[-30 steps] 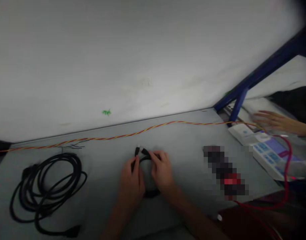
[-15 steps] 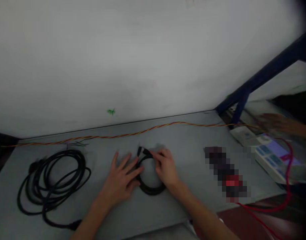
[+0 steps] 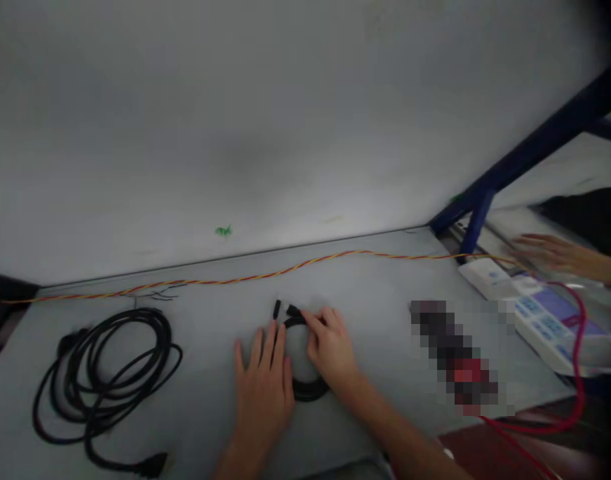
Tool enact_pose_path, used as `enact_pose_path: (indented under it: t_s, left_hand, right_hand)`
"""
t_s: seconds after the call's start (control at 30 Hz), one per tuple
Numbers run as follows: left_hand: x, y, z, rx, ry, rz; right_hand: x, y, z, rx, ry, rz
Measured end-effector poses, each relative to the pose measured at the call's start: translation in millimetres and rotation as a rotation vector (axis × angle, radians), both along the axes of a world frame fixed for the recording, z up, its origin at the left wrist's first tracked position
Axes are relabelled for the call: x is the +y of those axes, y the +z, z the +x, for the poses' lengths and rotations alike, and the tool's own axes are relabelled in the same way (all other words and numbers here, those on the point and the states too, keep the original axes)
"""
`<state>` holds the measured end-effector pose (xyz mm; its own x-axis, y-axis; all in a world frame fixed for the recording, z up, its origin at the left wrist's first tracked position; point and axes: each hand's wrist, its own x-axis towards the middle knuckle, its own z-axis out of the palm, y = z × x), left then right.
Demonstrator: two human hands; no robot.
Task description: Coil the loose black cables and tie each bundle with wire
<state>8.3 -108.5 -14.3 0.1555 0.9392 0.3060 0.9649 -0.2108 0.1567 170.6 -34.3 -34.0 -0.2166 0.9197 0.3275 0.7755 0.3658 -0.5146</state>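
While my left hand (image 3: 262,393) lies flat, fingers extended, over one side of the small coiled black cable (image 3: 310,392) on the grey tabletop (image 3: 210,373), my right hand (image 3: 334,350) pinches it just behind one black plug (image 3: 294,311). I see a nearly round loop, without a clear long axis. That plug points away from me and leftward; the slim black connector (image 3: 276,309) by my left fingertips points away, leaning slightly right. Print on the white-and-blue box (image 3: 545,327) at far right is too blurred to read.
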Motion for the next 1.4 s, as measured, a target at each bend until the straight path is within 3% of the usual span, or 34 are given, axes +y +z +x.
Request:
enact_pose_path:
  t_s: [0.13, 0.4, 0.67, 0.77, 0.83, 0.9, 1.03, 1.13, 1.23, 1.4]
  left_hand:
    - [6.6, -1.4, 4.9, -0.034, 0.023, -0.040]
    - [43.1, -0.6, 18.3, -0.141, 0.006, -0.013]
    - [53.6, 8.5, 29.2, 0.058, 0.044, -0.060]
    - [54.3, 9.8, 33.8, 0.115, 0.069, -0.019]
    - [54.3, 9.2, 34.8, 0.135, 0.075, -0.005]
    - [54.5, 8.3, 34.8, 0.149, 0.082, -0.002]
    - [55.1, 6.6, 34.7, 0.152, 0.087, 0.012]
    - [55.3, 5.6, 35.0, 0.153, 0.088, 0.024]
    - [55.3, 4.6, 34.9, 0.159, 0.092, 0.031]
    - [55.9, 3.1, 33.0, 0.167, 0.082, 0.045]
  right_hand:
    - [-1.5, 1.0, -1.9, -0.042, -0.012, 0.006]
    - [0.9, 4.0, -1.1, -0.059, 0.002, -0.025]
    - [5.5, 14.5, 1.4, -0.036, 0.055, -0.084]
    - [6.2, 20.7, 12.2, 0.069, 0.095, -0.091]
    - [4.7, 26.2, 33.0, 0.153, 0.089, -0.065]
    - [0.4, 31.4, 67.5, 0.150, -0.021, 0.000]
    - [-17.7, 31.4, 159.8, -0.073, -0.523, 0.082]
    - [-33.6, 18.2, 216.9, -0.276, -0.793, -0.071]
    - [-41.6, 0.5, 244.9, -0.320, -0.780, -0.207]
    - [-32.5, -11.9, 248.0, -0.311, -0.697, -0.236]
